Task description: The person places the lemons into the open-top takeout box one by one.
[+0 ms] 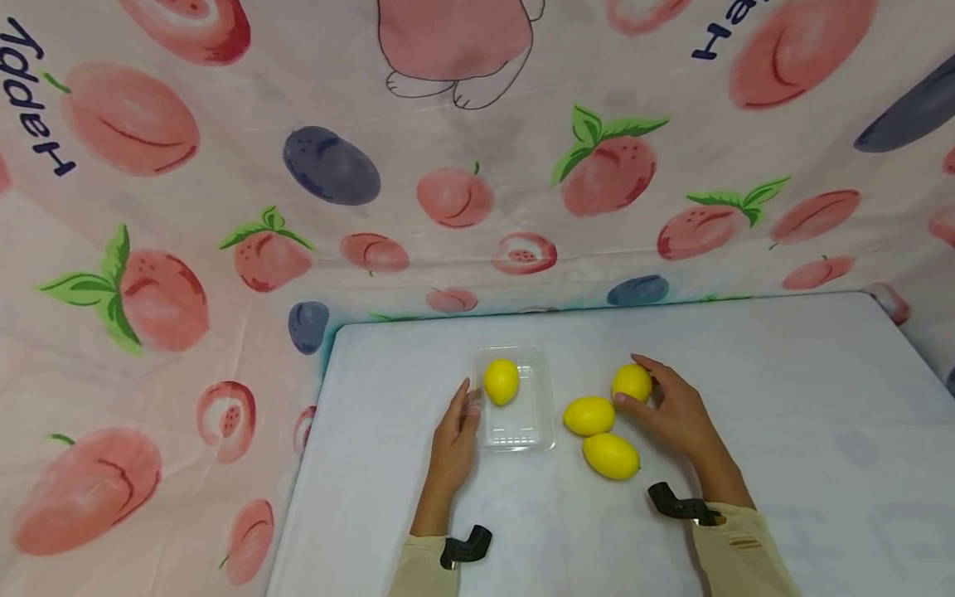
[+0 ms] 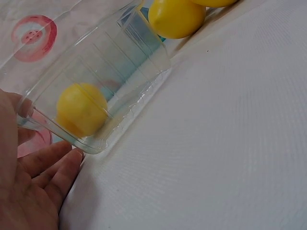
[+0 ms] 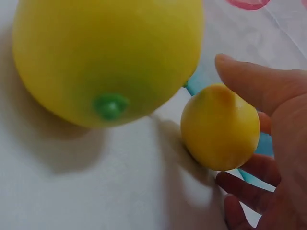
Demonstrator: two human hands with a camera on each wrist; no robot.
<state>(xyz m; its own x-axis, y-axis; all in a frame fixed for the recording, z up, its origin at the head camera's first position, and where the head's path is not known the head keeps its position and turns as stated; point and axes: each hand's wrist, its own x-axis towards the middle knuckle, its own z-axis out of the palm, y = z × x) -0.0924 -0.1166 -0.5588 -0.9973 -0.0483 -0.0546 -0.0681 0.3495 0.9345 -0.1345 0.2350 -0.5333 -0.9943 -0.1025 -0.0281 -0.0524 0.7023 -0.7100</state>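
In the head view, my left hand (image 1: 452, 439) is at the left side of a clear plastic tray (image 1: 533, 423), its loosely extended fingers right at the rim. One yellow lemon (image 1: 501, 382) lies inside the tray, seen through its wall in the left wrist view. To the right, my right hand (image 1: 675, 410) reaches around another lemon (image 1: 632, 382), thumb on the near side and fingers on the far side. The right wrist view has the thumb spread apart from the fingers around this lemon (image 3: 220, 129), which sits on the white table.
Two more lemons, one (image 1: 589, 415) close behind the other (image 1: 612, 457), lie between the tray and my right hand. The white table (image 1: 418, 356) meets a fruit-printed cloth (image 1: 462, 141) at its back and left edges. Black wrist mounts (image 1: 466, 547) sit over both sleeves.
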